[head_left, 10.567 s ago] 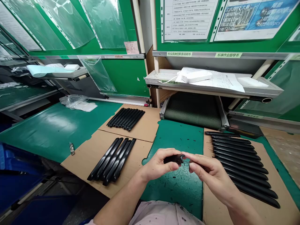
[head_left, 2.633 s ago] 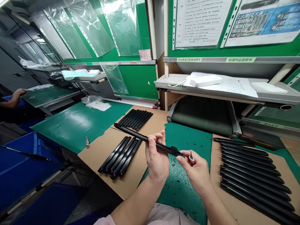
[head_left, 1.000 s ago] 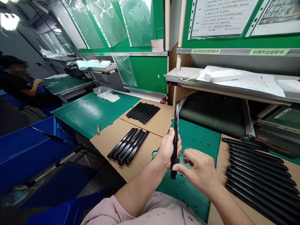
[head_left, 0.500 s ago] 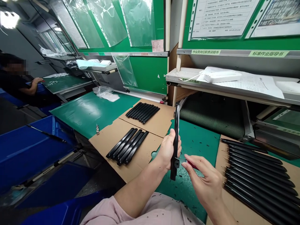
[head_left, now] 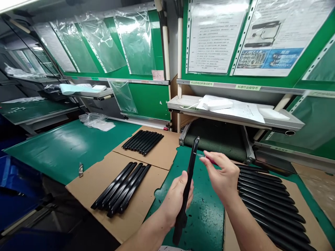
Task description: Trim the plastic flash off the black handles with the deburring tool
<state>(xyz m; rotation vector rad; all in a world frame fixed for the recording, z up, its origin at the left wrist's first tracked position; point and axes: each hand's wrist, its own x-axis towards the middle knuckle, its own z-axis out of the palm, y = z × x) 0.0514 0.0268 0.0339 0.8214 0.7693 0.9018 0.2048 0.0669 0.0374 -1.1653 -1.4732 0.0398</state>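
My left hand (head_left: 175, 198) is wrapped round a long glossy black plastic strip (head_left: 193, 157), held tilted with its upper end pointing away from me. In my right hand (head_left: 222, 174) a small knife (head_left: 200, 155) with a thin blade and a reddish handle is pinched between thumb and fingers. Its tip reaches the strip's right edge near the upper end; whether it touches cannot be made out. Several like strips (head_left: 121, 190) lie on cardboard (head_left: 141, 205) to the left, and a further row (head_left: 142, 141) lies behind them. More black strips (head_left: 272, 205) are lined up at the right.
Dark scraps are scattered on the green table (head_left: 201, 223). A conveyor belt (head_left: 217, 134) runs under a shelf (head_left: 282, 122) holding papers and a white box. A small blade-like object (head_left: 81, 169) lies at the left cardboard's edge, and plastic bags (head_left: 95, 122) lie farther back.
The view has turned right and up. My right hand with the knife has gone from the strip's lower end to near its upper end. My left hand still grips the strip, now tilted more.
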